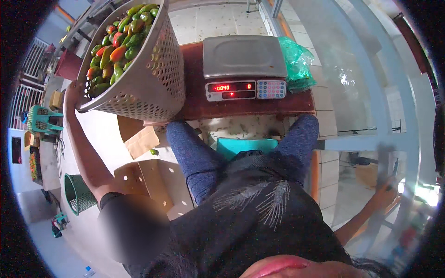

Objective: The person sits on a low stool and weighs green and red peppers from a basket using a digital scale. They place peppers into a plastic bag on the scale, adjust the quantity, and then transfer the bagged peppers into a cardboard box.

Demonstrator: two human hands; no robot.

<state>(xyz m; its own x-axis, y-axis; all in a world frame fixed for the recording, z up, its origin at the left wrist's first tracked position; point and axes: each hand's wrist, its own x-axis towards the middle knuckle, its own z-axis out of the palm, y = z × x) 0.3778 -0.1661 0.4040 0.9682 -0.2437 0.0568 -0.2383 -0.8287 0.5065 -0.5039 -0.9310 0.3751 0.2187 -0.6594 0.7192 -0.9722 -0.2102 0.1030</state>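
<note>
A tall, pale perforated plastic basket (153, 78) stands tilted at the left end of a low reddish-brown table (199, 105). Green and red peppers (121, 46) fill it to the rim. My left hand (72, 95) is closed on the basket's outer left rim, with its fingers partly hidden. To the basket's right sits a digital scale (244, 56), its metal pan bare and its red display lit. Far off to the right, my right hand (385, 193) is beside a blue-grey frame (361, 142); its fingers are too unclear to show whether anything is in them.
Green plastic bags (295, 65) lie against the scale's right side. On the floor at left are cardboard boxes (143, 180), a loose green pepper (154, 151) and a dark green basket (79, 193). A green plastic chair (41, 121) stands farther left. Between my legs is a teal seat (245, 145).
</note>
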